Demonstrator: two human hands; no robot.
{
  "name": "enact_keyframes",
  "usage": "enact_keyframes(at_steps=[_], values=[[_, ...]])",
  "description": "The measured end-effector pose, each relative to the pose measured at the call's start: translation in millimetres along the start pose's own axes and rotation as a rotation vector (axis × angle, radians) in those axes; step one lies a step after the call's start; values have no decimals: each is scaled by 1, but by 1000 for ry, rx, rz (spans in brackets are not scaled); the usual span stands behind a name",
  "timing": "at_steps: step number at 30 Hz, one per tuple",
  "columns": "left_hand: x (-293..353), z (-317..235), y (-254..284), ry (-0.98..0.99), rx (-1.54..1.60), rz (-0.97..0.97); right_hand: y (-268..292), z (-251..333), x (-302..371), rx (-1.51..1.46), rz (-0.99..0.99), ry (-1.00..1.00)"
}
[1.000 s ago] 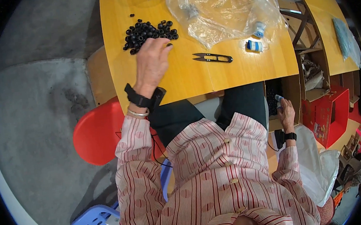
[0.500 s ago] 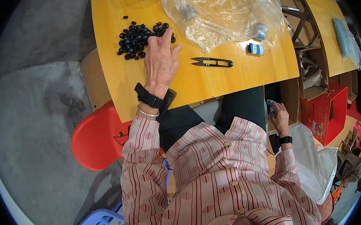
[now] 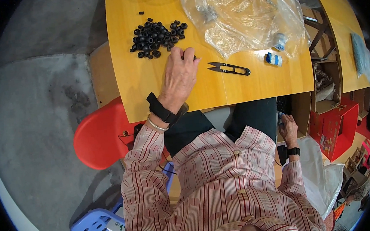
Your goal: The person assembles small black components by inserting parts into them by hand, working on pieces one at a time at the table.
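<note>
Loose black beads (image 3: pixel 151 37), round and some with holes, lie in a pile on the yellow tabletop (image 3: pixel 135 84). Just on the near side of that pile is my left hand (image 3: pixel 180 75), fingers curled down over the table. A bit of a black bead (image 3: pixel 194 57) shows at its fingertips. Low at the right, beside my leg and over an open cardboard box, hangs my right hand (image 3: pixel 288 129). Its fingers are closed round a small bluish-white thing (image 3: pixel 280 116), mostly hidden. Black thread snips (image 3: pixel 229 68) lie to the right of my left hand.
A crumpled clear plastic bag (image 3: pixel 247 19) covers the far right of the table. Near it sits a small blue-and-white roll (image 3: pixel 273 59). One bead (image 3: pixel 141 13) lies apart. A red stool (image 3: pixel 96 136), a cardboard box (image 3: pixel 298 112) and a red box (image 3: pixel 336 126) stand around.
My left hand has drawn back from the pile toward me, its fingers now curled with a black bead. The view has shifted slightly. My right hand stays by the box.
</note>
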State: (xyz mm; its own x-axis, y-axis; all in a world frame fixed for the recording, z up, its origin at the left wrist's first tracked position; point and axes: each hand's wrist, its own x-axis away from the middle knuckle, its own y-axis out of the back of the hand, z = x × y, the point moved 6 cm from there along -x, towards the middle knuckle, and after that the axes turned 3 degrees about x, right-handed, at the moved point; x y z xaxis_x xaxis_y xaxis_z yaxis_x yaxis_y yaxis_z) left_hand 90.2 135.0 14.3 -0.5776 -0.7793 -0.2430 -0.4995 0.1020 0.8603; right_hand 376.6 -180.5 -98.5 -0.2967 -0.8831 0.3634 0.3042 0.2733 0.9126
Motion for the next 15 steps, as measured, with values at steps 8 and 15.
enact_keyframes(at_steps=[8,15], values=[[-9,10,11,172,232,76,4,0,-4,-13,-49,19],[-72,43,35,661,971,257,1,-2,-2,-52,-57,50]])
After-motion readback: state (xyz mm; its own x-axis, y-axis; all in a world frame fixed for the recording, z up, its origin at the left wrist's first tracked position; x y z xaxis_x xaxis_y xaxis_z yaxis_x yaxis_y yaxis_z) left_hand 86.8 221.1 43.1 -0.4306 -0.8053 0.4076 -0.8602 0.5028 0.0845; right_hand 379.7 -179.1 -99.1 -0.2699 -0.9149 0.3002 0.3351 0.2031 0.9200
